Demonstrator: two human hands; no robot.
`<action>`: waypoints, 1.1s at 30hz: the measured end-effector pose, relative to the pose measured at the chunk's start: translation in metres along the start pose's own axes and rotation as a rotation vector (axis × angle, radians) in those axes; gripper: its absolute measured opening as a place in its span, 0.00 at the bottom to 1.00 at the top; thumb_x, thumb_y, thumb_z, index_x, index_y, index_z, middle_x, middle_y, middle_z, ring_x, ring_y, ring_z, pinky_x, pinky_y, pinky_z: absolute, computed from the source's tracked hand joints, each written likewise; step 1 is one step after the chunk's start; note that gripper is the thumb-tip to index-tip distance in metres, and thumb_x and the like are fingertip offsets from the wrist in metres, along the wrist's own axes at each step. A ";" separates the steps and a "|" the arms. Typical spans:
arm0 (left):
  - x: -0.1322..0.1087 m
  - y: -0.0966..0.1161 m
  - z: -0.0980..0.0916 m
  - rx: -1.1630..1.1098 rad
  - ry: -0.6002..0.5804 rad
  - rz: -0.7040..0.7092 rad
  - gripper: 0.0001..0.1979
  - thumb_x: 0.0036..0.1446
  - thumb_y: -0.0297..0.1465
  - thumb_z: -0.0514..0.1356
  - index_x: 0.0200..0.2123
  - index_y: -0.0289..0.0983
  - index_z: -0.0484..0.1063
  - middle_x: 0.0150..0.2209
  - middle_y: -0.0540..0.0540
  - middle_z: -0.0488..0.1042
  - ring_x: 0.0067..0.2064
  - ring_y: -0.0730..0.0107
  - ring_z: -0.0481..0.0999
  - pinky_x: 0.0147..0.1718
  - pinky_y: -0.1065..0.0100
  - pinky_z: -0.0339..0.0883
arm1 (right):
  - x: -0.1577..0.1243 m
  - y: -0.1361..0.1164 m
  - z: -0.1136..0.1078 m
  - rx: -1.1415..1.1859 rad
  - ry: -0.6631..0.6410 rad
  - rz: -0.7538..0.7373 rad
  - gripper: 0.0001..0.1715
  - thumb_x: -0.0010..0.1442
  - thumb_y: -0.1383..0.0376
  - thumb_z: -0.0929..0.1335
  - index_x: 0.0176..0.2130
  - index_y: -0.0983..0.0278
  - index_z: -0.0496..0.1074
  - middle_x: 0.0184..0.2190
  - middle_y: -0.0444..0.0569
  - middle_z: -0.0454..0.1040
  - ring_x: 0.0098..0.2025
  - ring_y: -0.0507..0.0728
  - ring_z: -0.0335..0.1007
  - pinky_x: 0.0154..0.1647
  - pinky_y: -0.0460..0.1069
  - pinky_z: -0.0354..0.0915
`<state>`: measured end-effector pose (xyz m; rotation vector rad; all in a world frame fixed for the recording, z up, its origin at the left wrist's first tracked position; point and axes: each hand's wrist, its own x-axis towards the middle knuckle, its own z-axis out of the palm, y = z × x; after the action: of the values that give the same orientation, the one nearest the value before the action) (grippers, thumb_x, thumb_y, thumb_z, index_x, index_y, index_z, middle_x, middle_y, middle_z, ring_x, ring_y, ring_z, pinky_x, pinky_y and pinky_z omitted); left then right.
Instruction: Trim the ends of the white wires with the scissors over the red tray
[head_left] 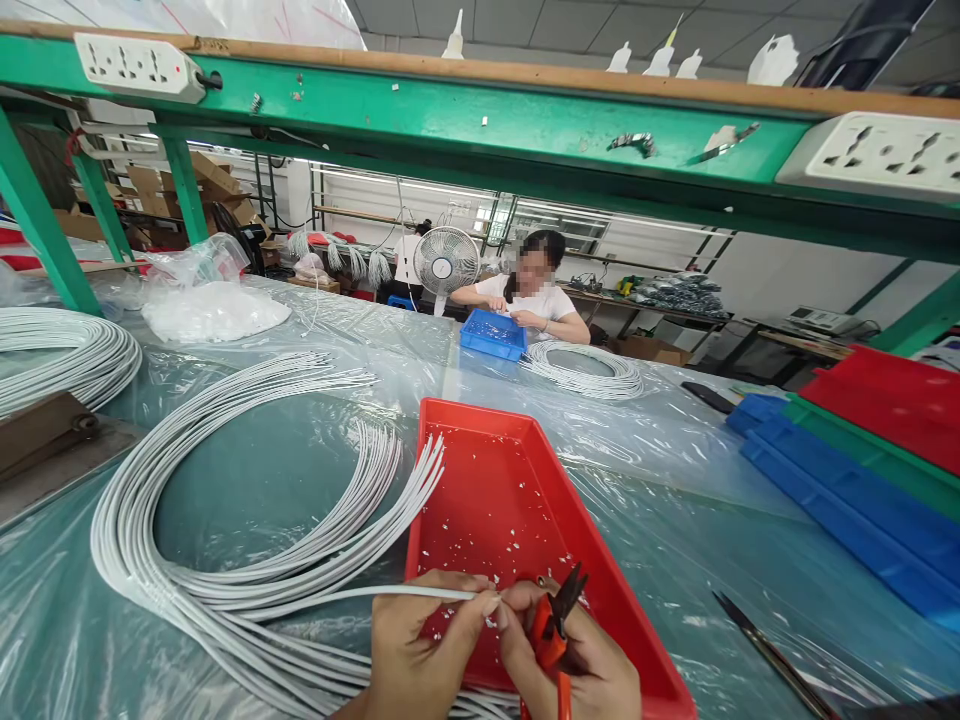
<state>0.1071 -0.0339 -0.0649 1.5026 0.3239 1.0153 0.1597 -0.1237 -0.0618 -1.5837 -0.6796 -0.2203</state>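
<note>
My left hand (424,640) pinches a white cable (360,592) close to its end, above the near part of a red tray (480,470). Against its fingertips, my right hand (577,660) pinches at the cable's tip. Orange-handled cutters (553,625) rest in the same right hand, their dark jaws pointing up and away from the cable. The tip itself is mostly hidden by my fingers. Small white scraps lie scattered in the tray. To the left, a coiled bundle of white cables (142,500) spreads over the plastic-covered table, some ends lying over the tray's edge.
Tweezers (772,655) lie at right, below stacked blue, green and red trays (862,490). Across the table a person (536,290) works at a blue tray (491,348) beside another cable coil (585,370). A green shelf beam (450,110) with power strips spans overhead.
</note>
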 end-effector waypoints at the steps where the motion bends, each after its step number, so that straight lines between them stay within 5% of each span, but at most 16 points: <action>1: 0.000 0.000 0.000 0.000 -0.004 0.001 0.03 0.46 0.26 0.63 0.23 0.39 0.77 0.25 0.48 0.77 0.27 0.69 0.75 0.30 0.74 0.69 | 0.000 0.000 0.000 -0.008 0.001 -0.001 0.02 0.50 0.68 0.69 0.26 0.64 0.70 0.21 0.42 0.67 0.21 0.51 0.61 0.21 0.42 0.59; 13: 0.007 0.004 -0.005 0.013 -0.127 -0.069 0.04 0.48 0.26 0.62 0.23 0.36 0.76 0.23 0.48 0.76 0.26 0.71 0.74 0.28 0.76 0.68 | 0.001 0.002 -0.003 -0.187 -0.046 -0.129 0.04 0.50 0.69 0.65 0.24 0.64 0.66 0.19 0.40 0.62 0.18 0.49 0.56 0.18 0.42 0.55; 25: 0.010 0.006 -0.001 -0.167 -0.151 -0.346 0.11 0.46 0.32 0.62 0.17 0.32 0.70 0.18 0.47 0.72 0.22 0.73 0.71 0.22 0.77 0.65 | 0.000 0.007 -0.003 -0.364 -0.054 -0.430 0.06 0.54 0.72 0.65 0.28 0.63 0.64 0.20 0.42 0.61 0.18 0.49 0.58 0.20 0.43 0.57; 33: 0.011 0.002 0.001 -0.244 -0.170 -0.450 0.13 0.46 0.33 0.63 0.17 0.32 0.68 0.16 0.48 0.71 0.20 0.75 0.70 0.21 0.77 0.64 | -0.001 0.007 -0.005 -0.487 -0.065 -0.486 0.06 0.54 0.74 0.62 0.30 0.63 0.63 0.22 0.43 0.65 0.21 0.49 0.63 0.24 0.42 0.59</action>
<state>0.1136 -0.0270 -0.0589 1.2122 0.3807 0.5442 0.1640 -0.1289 -0.0672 -1.8662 -1.1186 -0.7407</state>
